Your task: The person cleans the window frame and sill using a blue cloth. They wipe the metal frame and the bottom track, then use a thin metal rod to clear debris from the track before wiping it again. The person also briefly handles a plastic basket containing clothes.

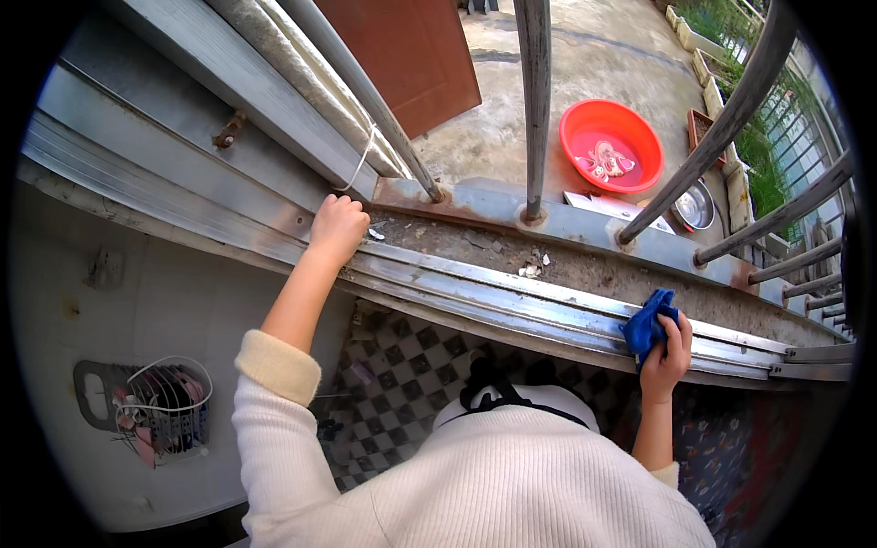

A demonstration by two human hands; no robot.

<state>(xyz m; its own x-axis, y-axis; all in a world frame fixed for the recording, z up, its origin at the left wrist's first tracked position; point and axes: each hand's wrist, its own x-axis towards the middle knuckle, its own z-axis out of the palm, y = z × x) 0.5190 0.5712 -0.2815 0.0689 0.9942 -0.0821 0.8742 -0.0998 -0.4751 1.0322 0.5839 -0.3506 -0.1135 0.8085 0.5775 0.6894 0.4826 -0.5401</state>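
Observation:
A blue cloth (644,327) is bunched in my right hand (670,359), pressed on the metal window track (479,297) towards its right end. My left hand (338,225) rests with curled fingers at the left corner, where the track meets the upright window frame (260,226). Whether anything is inside those fingers is hidden. Just outside the track runs a dirty concrete sill (466,250) with white flakes (533,268) of debris on it.
Metal bars (537,103) rise from a rusty rail (493,205) beyond the sill. Outside stand a red plastic basin (572,147), a metal bowl (695,205) and a brown panel (404,61). Indoors, a grey basket (164,425) hangs on the left wall above a checkered floor (404,356).

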